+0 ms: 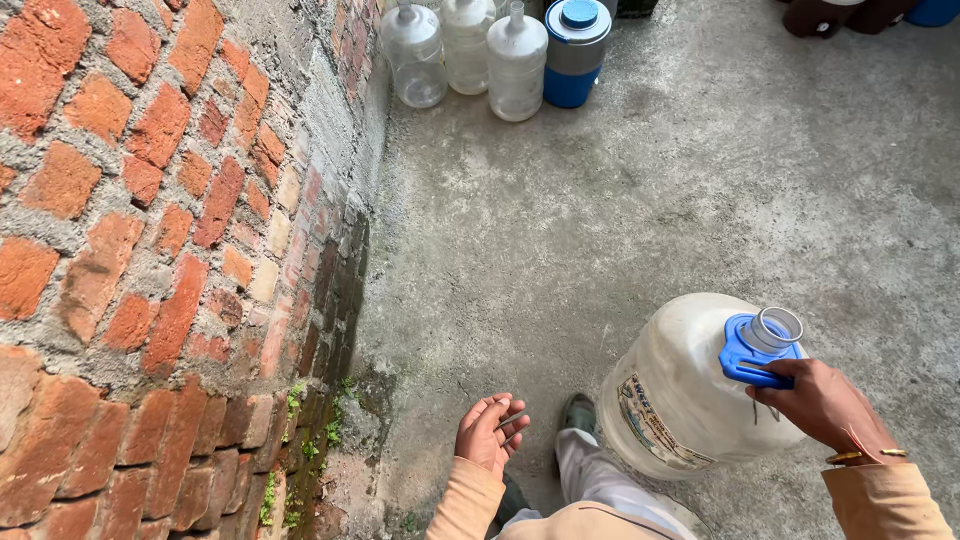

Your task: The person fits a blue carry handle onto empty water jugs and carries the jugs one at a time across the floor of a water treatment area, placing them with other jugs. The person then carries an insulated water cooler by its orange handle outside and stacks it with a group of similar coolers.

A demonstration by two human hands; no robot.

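Gripping the jug (pixel 680 400) handle, right hand (pixel 822 403) fingers curled; left hand (pixel 488 435) spread (brick wall (pixel 150 250) close).

jug (pixel 680 390): translucent plastic, smooth, scuffed | handle (pixel 750 360): glossy blue plastic | floor (pixel 650 200): rough matt concrete | wall (pixel 150 250): coarse brick, gritty mortar | bangle (pixel 860 456): shiny metal

The brick wall (pixel 150 250) blocks the left; 4 containers (pixel 490 55) stand far ahead; concrete floor (pixel 620 200) between is open.
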